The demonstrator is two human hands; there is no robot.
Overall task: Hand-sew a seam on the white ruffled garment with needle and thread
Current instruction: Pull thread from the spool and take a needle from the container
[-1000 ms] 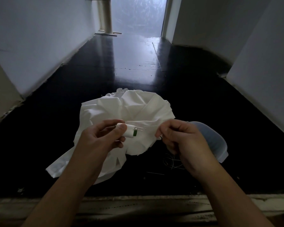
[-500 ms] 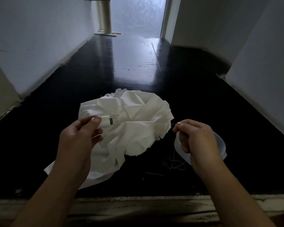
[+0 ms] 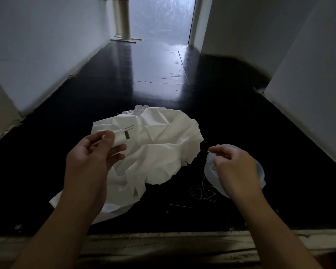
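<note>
The white ruffled garment lies crumpled on the dark floor in front of me, within easy reach of both hands. Nearest, loose thread scraps lie by a translucent plastic container. My right hand hovers over that container, fingertips pinched, probably on a thread end too fine to make out. My left hand grips a small white spool with a green band, two needles stuck in it so they stay handy. No stitch looks begun.
</note>
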